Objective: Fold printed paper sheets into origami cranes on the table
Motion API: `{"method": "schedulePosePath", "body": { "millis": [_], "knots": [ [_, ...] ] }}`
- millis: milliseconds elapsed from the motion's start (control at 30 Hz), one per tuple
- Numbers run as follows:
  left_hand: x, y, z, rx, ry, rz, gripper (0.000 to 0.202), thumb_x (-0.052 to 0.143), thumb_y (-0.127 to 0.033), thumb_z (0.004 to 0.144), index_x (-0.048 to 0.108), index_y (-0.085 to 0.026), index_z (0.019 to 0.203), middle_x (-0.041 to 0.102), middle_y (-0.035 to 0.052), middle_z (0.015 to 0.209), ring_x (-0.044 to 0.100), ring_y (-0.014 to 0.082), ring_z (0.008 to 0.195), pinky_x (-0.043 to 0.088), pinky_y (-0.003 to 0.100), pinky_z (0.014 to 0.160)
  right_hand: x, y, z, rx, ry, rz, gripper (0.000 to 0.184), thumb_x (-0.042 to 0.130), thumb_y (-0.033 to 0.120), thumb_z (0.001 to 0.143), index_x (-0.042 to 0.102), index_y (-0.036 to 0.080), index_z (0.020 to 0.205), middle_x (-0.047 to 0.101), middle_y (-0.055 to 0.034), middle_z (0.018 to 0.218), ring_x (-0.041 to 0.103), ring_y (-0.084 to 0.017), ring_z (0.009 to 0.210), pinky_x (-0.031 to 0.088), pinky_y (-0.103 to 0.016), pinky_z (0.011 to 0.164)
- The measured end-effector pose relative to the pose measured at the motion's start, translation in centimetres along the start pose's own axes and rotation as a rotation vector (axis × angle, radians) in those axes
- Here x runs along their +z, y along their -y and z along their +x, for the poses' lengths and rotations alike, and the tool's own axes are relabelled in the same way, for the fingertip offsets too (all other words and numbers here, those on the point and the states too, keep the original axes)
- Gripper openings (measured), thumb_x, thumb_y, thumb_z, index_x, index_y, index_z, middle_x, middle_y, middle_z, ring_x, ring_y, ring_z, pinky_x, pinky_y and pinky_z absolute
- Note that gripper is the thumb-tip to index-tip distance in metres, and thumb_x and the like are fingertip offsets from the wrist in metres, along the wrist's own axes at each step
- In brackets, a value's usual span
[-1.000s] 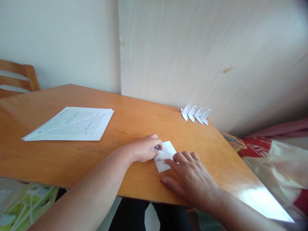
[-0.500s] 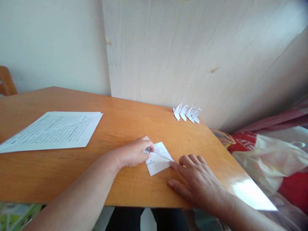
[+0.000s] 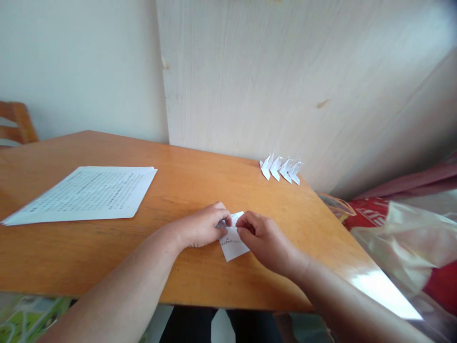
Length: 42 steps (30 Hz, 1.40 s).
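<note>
A small white folded paper (image 3: 233, 246) with printed characters lies on the wooden table in front of me. My left hand (image 3: 207, 225) pinches its left side, thumb and fingers closed on the edge. From the right, my right hand (image 3: 262, 238) reaches over the paper, with thumb and index finger pinched together at its upper middle. That hand covers the paper's right corner. The fingertips of both hands are close to each other, a narrow strip of paper showing between them.
A stack of printed sheets (image 3: 96, 193) lies on the left of the table (image 3: 193, 176). Several folded white paper pieces (image 3: 280, 169) stand in a row by the wall. Right of the table are a red bag (image 3: 369, 212) and a pale plastic bag (image 3: 410, 238). A chair (image 3: 21, 121) is at far left.
My right hand has moved left and up from the paper's right corner to its upper middle, and its fingers have closed into a pinch. The left hand keeps its hold.
</note>
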<state>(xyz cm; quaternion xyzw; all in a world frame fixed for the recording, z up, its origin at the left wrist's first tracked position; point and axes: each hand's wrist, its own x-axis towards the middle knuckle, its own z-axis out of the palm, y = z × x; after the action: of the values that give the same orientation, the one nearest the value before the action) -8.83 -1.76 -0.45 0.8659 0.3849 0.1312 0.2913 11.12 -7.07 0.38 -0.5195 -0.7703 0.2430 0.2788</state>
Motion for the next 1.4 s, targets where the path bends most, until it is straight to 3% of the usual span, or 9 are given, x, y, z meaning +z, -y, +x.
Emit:
{"method": "schedulePosePath", "body": {
  "millis": [200,333,533,900,1267,1400],
  "knots": [
    [-0.1,0.1,-0.1,0.005,0.016,0.024,0.024,0.053,-0.016,0.084,0.064,-0.021,0.105,0.057,0.0047,0.109,0.057,0.0205,0.105,0.047,0.029,0.091,1.2,-0.9,2.0,0.146,0.132,-0.024,0.01,0.054,0.011,0.08,0.058,0.018,0.085,0.063,-0.0002,0.076,0.056,-0.013,0.068,0.037,-0.024,0.056],
    [-0.5,0.1,-0.3,0.017,0.057,0.02,0.033,0.051,-0.011,0.08,0.063,-0.021,0.11,0.057,0.0042,0.11,0.057,0.02,0.106,0.047,0.029,0.092,1.4,-1.5,2.6,0.146,0.173,-0.111,0.012,0.063,0.02,0.078,0.056,0.019,0.088,0.064,-0.0001,0.077,0.056,-0.013,0.066,0.034,-0.023,0.054],
    [-0.9,0.2,-0.3,0.0,0.067,-0.03,0.029,0.049,-0.015,0.083,0.062,-0.023,0.108,0.059,0.0034,0.111,0.057,0.02,0.107,0.046,0.03,0.094,1.4,-0.7,3.4,0.153,0.216,-0.192,0.029,0.073,0.038,0.073,0.056,0.02,0.089,0.066,-0.0021,0.081,0.057,-0.015,0.067,0.035,-0.025,0.054],
    [-0.7,-0.1,-0.3,-0.095,0.034,-0.057,0.04,0.061,-0.024,0.073,0.053,-0.023,0.112,0.059,0.0042,0.113,0.06,0.0218,0.104,0.05,0.031,0.084,1.1,-0.8,4.9,0.193,0.248,-0.252,0.011,0.062,0.024,0.074,0.056,0.019,0.081,0.067,-0.0031,0.076,0.059,-0.015,0.067,0.035,-0.024,0.052],
    [-0.5,0.1,-0.4,-0.082,0.025,0.001,0.031,0.063,-0.024,0.073,0.053,-0.023,0.103,0.056,0.0026,0.105,0.06,0.0203,0.095,0.05,0.027,0.074,0.6,-0.6,5.4,0.25,0.355,-0.152,0.009,0.053,0.015,0.075,0.05,0.021,0.068,0.06,0.0006,0.054,0.057,-0.013,0.054,0.035,-0.022,0.048],
    [-0.5,0.0,-0.3,-0.025,0.059,0.036,0.023,0.061,-0.022,0.075,0.06,-0.023,0.098,0.053,0.0025,0.104,0.059,0.0189,0.091,0.049,0.027,0.075,0.7,-0.5,5.1,0.299,0.312,-0.094,0.004,0.053,0.016,0.078,0.054,0.02,0.078,0.06,0.0019,0.057,0.057,-0.013,0.056,0.036,-0.023,0.05]
  ]
}}
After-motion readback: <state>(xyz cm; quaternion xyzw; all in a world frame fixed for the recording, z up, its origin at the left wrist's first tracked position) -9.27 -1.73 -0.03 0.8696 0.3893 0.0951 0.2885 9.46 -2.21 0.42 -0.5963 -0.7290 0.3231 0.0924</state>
